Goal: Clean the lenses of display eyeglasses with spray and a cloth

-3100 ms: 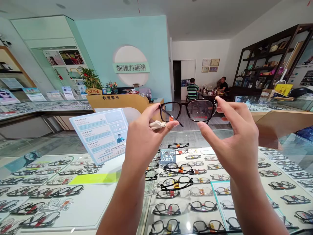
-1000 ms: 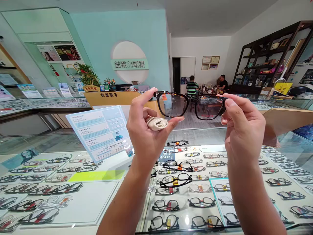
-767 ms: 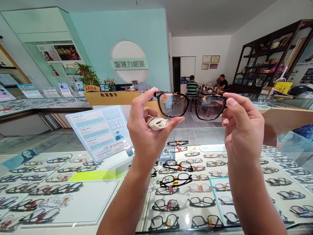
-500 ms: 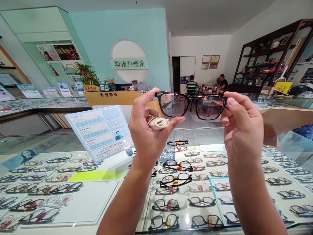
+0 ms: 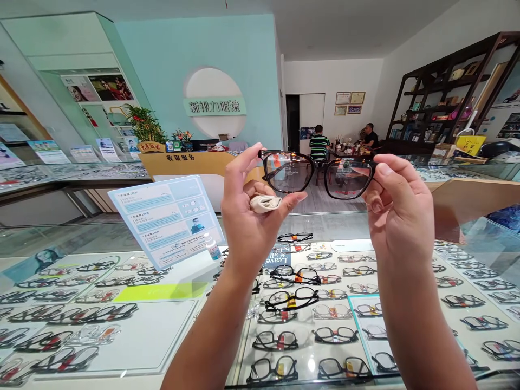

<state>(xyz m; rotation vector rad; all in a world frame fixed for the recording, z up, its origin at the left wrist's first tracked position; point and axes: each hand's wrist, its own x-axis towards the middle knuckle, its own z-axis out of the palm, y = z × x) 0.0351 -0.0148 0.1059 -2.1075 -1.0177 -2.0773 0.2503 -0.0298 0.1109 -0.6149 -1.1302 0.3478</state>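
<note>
A pair of dark-framed glasses [image 5: 319,161] is held up level above the display case, lenses facing me. My left hand [image 5: 254,211] is closed on its left end, index finger at the top corner and thumb below the left lens. A folded cream cloth [image 5: 265,203] is tucked in the curled fingers of that same hand. At the other end, my right hand [image 5: 400,206] pinches the frame's right corner between thumb and fingers.
Beneath my hands is a glass display case [image 5: 300,219] with rows of glasses. On it stand a tilted blue leaflet [image 5: 162,216] and a small spray bottle [image 5: 213,249]. Farther back are a counter [image 5: 190,167] and two people, one in a striped shirt [image 5: 319,146].
My left hand has shifted slightly to the right with the cloth, and my right hand slightly to the left. The glasses have barely moved.
</note>
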